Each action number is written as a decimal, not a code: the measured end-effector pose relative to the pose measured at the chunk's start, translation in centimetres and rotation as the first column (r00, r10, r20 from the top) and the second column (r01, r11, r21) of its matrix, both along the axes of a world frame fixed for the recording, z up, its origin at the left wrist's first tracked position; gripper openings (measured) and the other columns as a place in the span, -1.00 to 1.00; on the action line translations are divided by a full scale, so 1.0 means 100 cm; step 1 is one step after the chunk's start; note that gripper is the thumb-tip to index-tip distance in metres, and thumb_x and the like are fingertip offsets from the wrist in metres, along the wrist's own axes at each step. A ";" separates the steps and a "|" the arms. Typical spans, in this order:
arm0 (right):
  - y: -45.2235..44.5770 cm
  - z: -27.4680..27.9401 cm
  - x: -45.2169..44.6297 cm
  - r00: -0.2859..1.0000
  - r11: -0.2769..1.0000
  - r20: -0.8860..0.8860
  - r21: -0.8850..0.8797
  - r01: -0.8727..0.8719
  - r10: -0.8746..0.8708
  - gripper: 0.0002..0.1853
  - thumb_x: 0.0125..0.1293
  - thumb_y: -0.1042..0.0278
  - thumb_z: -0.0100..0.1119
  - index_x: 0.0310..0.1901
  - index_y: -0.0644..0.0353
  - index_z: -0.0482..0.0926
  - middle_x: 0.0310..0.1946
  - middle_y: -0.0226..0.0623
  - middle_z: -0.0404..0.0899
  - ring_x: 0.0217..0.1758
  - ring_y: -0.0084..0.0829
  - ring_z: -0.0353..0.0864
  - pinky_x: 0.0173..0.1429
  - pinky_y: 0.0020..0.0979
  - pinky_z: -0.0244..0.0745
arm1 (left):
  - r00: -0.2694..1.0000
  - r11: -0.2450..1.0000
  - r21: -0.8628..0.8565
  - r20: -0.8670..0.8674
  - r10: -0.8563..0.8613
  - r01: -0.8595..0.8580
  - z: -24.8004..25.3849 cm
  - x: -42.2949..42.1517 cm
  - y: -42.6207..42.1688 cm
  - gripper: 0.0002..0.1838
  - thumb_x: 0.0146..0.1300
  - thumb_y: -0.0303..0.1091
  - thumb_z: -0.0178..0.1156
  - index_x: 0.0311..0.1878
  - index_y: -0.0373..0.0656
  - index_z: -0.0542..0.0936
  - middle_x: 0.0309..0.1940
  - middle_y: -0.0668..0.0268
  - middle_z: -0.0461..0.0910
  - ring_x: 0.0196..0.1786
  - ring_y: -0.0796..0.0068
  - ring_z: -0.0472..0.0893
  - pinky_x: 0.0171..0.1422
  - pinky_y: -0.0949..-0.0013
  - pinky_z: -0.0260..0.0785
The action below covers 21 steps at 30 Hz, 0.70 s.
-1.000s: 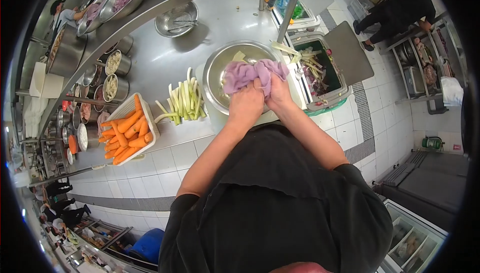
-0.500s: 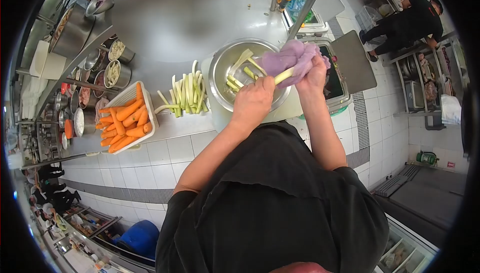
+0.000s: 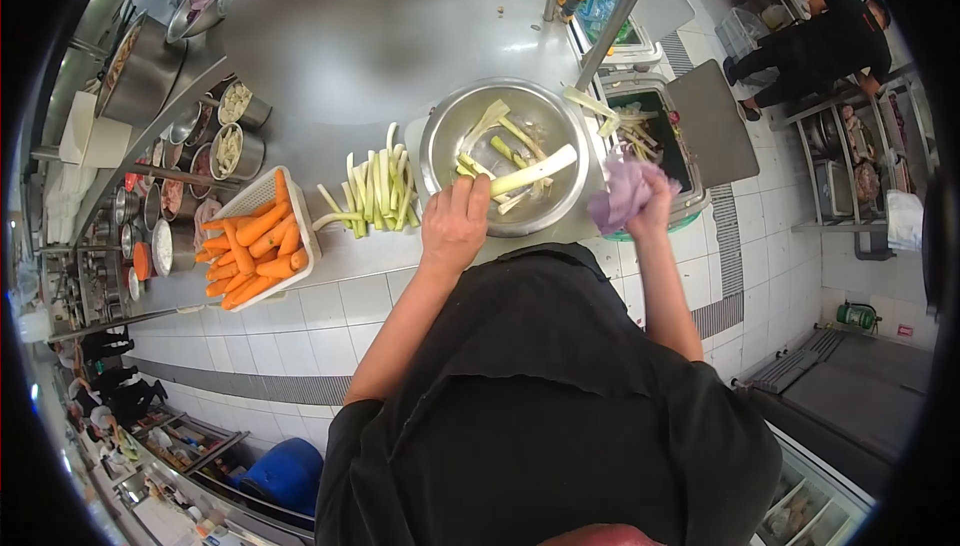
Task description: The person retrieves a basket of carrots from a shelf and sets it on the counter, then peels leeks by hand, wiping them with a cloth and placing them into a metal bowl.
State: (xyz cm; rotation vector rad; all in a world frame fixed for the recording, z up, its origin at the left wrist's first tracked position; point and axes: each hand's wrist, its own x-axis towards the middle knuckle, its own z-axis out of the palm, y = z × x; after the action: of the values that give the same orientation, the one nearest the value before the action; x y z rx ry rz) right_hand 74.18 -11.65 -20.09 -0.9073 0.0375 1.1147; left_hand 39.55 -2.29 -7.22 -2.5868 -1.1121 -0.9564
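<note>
My left hand (image 3: 458, 218) is closed around the end of a pale leek stalk (image 3: 540, 170), which points right across the steel bowl (image 3: 563, 124). Inside that bowl lie several more leek pieces (image 3: 508, 150), partly under the held stalk. To the right of the bowl, apart from the leek, my right hand (image 3: 655, 204) grips a crumpled purple cloth (image 3: 622, 196) near the bin's front edge. A bunch of leek stalks (image 3: 383, 186) lies on the steel counter, left of my left hand.
A white basket of carrots (image 3: 313, 246) sits at the counter's left edge. On the right stands a bin (image 3: 690, 168) holding vegetable scraps. A steel shelf post (image 3: 612, 34) rises behind the bowl. Farther right, a person in black (image 3: 825, 46) stands beside racks.
The purple cloth has come off the leek and moved right and down with my right hand. My left hand has shifted left, still holding the leek, whose pale length now shows.
</note>
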 end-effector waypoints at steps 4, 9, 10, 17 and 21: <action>-0.023 0.089 -0.041 0.686 0.904 0.591 -0.307 -0.297 0.425 -0.63 0.31 0.38 0.09 0.13 0.24 0.59 0.05 -0.15 0.64 0.06 -0.27 0.65 0.13 -0.19 0.58 | 0.996 0.997 -0.071 -0.082 -0.026 0.020 0.008 -0.002 0.007 -0.74 0.16 -0.44 0.19 -0.06 -0.12 0.53 -0.32 0.30 0.44 -0.34 0.30 0.57 -0.23 0.23 0.47; 0.033 0.194 -0.120 -0.635 0.942 0.771 -0.181 -0.282 -0.042 -0.60 0.18 0.35 0.25 0.10 0.04 0.64 0.01 -0.24 0.60 0.11 -0.17 0.56 0.16 -0.23 0.49 | 0.968 0.962 -0.130 -0.038 -0.247 0.240 0.028 0.019 0.013 -0.86 0.17 -0.41 0.17 -0.19 -0.09 0.49 -0.40 0.32 0.43 -0.36 0.32 0.57 -0.26 0.22 0.43; 0.039 0.186 -0.114 -0.667 0.917 0.743 -0.233 -0.325 -0.047 -0.61 0.17 0.30 0.25 0.07 0.06 0.64 0.02 -0.25 0.61 0.10 -0.17 0.57 0.16 -0.20 0.49 | 0.969 0.963 -0.127 -0.042 -0.243 0.236 0.028 0.016 0.012 -0.86 0.17 -0.41 0.17 -0.19 -0.09 0.49 -0.40 0.32 0.43 -0.36 0.32 0.57 -0.26 0.22 0.43; 0.028 0.159 -0.056 -0.744 0.952 0.666 -0.186 -0.243 -0.060 -0.70 0.05 0.32 0.31 -0.11 0.05 0.68 -0.12 -0.29 0.65 -0.10 -0.25 0.63 -0.02 -0.27 0.58 | 0.991 0.990 -0.046 -0.026 -0.135 0.134 0.009 -0.019 0.023 -0.79 0.14 -0.47 0.21 -0.12 -0.09 0.55 -0.39 0.32 0.54 -0.41 0.25 0.58 -0.32 0.22 0.43; 0.004 0.083 -0.017 0.174 0.993 0.977 -0.122 0.002 0.120 -0.57 0.19 0.18 0.50 0.01 0.22 0.62 -0.12 -0.26 0.68 -0.08 -0.25 0.67 0.10 -0.28 0.56 | 0.987 0.983 -0.107 0.044 0.154 -0.149 -0.007 -0.087 0.049 -0.68 0.25 -0.51 0.22 0.09 -0.14 0.59 -0.28 0.17 0.69 -0.37 0.10 0.65 -0.33 0.12 0.49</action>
State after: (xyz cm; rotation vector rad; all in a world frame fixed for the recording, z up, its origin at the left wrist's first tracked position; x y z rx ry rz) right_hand 72.43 -11.29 -11.84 -1.6156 -1.0934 0.3605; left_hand 30.84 2.57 -7.87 -2.5244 -1.3848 -0.9600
